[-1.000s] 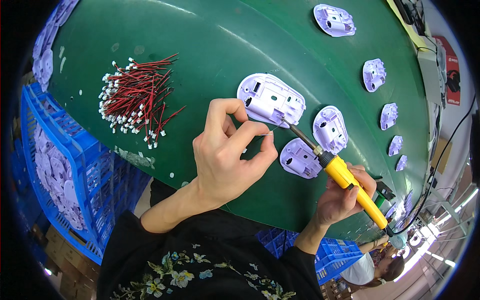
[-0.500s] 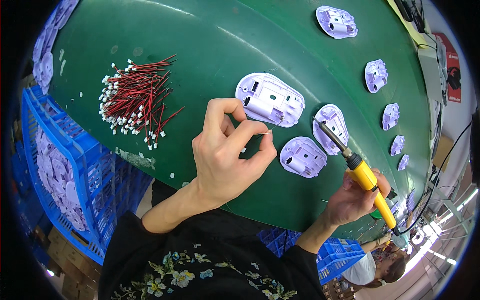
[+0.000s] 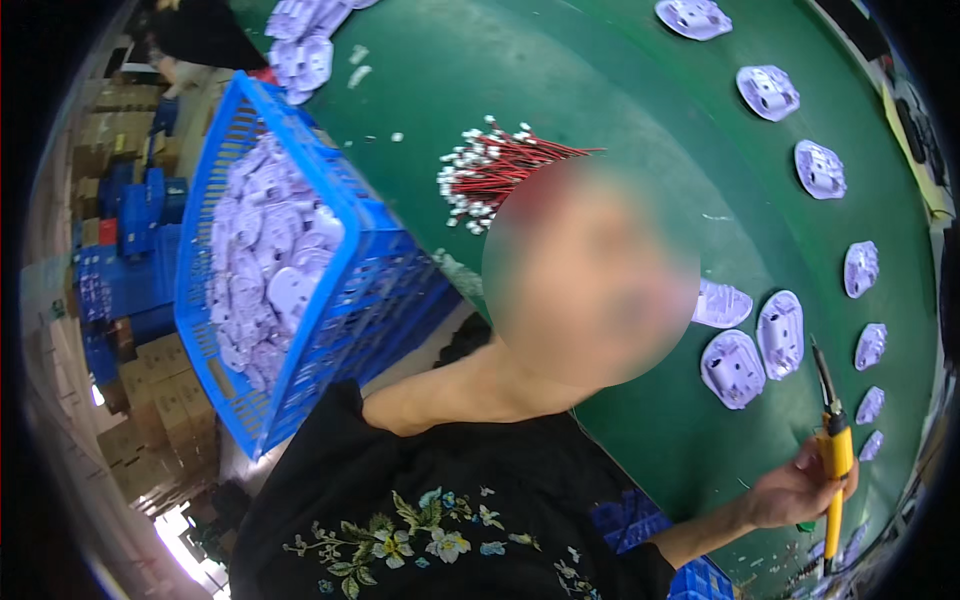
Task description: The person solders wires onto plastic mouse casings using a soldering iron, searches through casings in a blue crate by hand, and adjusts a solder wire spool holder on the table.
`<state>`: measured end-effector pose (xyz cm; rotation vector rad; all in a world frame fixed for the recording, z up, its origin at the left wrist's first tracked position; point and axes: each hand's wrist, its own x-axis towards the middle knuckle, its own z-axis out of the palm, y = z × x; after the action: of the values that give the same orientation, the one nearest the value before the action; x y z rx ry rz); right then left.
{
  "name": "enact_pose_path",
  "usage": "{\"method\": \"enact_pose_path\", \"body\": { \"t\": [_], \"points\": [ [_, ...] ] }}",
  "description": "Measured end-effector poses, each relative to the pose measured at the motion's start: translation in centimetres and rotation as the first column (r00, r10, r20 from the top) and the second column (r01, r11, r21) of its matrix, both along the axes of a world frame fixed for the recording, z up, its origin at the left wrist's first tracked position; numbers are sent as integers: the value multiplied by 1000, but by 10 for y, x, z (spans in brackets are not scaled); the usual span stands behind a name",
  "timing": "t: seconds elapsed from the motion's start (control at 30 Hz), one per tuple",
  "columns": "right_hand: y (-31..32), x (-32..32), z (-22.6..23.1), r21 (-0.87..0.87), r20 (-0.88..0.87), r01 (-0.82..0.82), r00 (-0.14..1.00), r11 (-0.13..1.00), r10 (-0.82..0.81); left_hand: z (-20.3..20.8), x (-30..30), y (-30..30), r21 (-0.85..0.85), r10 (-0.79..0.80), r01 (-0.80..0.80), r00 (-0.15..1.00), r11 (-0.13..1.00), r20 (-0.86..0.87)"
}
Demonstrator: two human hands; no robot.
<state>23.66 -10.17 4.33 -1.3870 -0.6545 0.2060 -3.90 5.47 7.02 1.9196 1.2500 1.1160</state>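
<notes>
My right hand (image 3: 795, 490) is closed around the yellow handle of a soldering iron (image 3: 838, 450), its metal tip pointing up and away from me over the green table. My left forearm (image 3: 440, 388) reaches in over the table edge. A round blur hides the left hand and its fingers, so what it holds cannot be seen. Beside that blur lie three pale lilac plastic shells: one partly covered (image 3: 724, 303), one nearer me (image 3: 733, 369) and one upright oval (image 3: 780, 335). Left of the blur is a pile of red wires with white connectors (image 3: 500, 170), partly covered by it.
A blue crate (image 3: 350, 240) full of lilac shells (image 3: 265, 250) stands at the left table edge. More shells (image 3: 303, 60) lie stacked behind it. Several single shells (image 3: 820, 168) form a curved row along the right. Cardboard boxes (image 3: 165, 390) stand at the far left.
The view has swung left, so the table's things appear farther right and the crate shows more fully. The left hand, earlier pinching a thin wire by a shell, is now blurred out.
</notes>
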Motion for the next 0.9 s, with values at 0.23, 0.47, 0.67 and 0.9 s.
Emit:
{"method": "enact_pose_path", "body": {
  "t": [0.23,0.47,0.67,0.9],
  "points": [
    [1,-18,7,30,-19,-18,1000,999,19,85,-199,-35,453,778,-638,564,623,-276],
    [5,-24,11,53,30,-54,998,997,52,55,-201,-45,533,794,-597,358,599,-491],
    [0,-13,10,65,80,-101,992,993,95,5,-70,-21,69,309,-326,778,943,-546],
    [-26,19,17,-62,184,-39,982,997,50,-24,-46,-12,-22,223,-287,790,958,-571]
  ]
}}
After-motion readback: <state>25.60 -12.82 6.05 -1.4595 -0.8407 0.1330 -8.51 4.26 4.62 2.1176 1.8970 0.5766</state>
